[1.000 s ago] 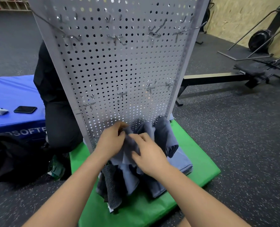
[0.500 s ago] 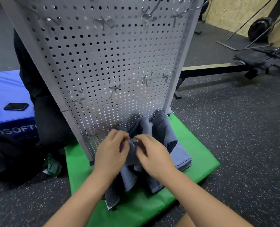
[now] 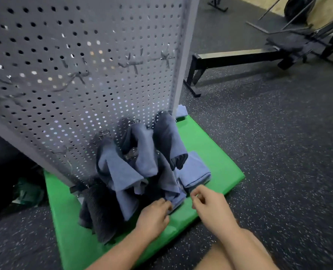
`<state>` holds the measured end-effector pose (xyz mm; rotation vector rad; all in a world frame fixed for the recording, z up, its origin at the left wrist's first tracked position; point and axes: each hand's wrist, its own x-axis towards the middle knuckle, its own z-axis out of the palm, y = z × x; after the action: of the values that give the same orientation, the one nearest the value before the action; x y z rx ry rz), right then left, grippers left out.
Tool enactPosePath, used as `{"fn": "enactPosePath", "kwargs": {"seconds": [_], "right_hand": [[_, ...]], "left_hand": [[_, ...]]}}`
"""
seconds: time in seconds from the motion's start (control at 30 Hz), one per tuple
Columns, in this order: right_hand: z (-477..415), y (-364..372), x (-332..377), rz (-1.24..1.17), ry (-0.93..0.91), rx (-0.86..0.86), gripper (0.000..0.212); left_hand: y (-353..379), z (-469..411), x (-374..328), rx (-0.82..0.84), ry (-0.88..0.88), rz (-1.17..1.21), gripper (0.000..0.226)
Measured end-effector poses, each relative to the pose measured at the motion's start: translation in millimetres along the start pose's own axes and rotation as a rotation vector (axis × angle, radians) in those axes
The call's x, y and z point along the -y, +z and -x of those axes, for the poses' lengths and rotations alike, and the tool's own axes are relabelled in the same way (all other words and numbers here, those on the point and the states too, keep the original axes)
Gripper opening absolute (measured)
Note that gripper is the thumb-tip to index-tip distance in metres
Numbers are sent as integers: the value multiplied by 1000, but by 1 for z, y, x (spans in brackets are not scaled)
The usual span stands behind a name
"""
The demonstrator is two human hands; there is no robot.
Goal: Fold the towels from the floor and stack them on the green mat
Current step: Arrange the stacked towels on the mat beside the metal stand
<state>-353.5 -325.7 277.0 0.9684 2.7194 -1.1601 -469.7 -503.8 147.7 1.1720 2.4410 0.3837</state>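
Several blue-grey towels [image 3: 142,152] hang bunched from hooks low on a grey pegboard panel [image 3: 80,75], which stands on the green mat [image 3: 210,149]. A darker grey towel [image 3: 101,217] droops at the left of the bunch. One folded blue-grey towel [image 3: 196,170] lies flat on the mat to the right. My left hand [image 3: 154,217] pinches the bottom corner of a hanging towel [image 3: 173,193] just above the mat. My right hand [image 3: 210,207] hovers beside it with loosely curled fingers, holding nothing, just in front of the folded towel.
Speckled black rubber floor [image 3: 269,152] surrounds the mat. A black bench frame [image 3: 230,59] and gym equipment stand at the back right. A dark bag and green wrapper [image 3: 25,193] lie at the left. My bare knee [image 3: 236,256] is at the bottom right.
Both hands have dropped from the hooks at the top of the towel bunch to its lower edge near the mat. The view has moved closer and tilted down.
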Motion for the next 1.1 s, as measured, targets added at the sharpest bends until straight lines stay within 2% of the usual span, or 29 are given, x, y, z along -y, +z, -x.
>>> {"fn": "enactPosePath", "kwargs": {"seconds": [0.13, 0.23, 0.47, 0.53, 0.67, 0.77, 0.83, 0.93, 1.1], "right_hand": [[-7, 13, 1, -84, 10, 16, 10], [-14, 22, 2, -120, 29, 31, 8], [-28, 29, -1, -90, 57, 85, 6], [-31, 30, -1, -99, 68, 91, 8], [-35, 33, 0, -89, 87, 108, 10], [-35, 36, 3, -37, 66, 138, 8], [-31, 35, 8, -12, -13, 142, 19], [-23, 29, 19, 33, -189, 106, 42], [7, 14, 39, 51, -401, 11, 33]], "left_hand": [[50, -28, 29, 119, -24, -88, 44], [77, -39, 41, 125, -71, -135, 59], [87, -58, 46, -21, -122, -106, 55], [74, -55, 46, -73, -117, -32, 48], [34, -34, 35, -234, -129, 186, 19], [5, -14, 19, -294, -188, 403, 17], [-19, 0, 6, -327, -199, 534, 18], [-54, 18, -11, -355, -201, 711, 31], [-105, 49, -33, -390, -147, 960, 18]]}}
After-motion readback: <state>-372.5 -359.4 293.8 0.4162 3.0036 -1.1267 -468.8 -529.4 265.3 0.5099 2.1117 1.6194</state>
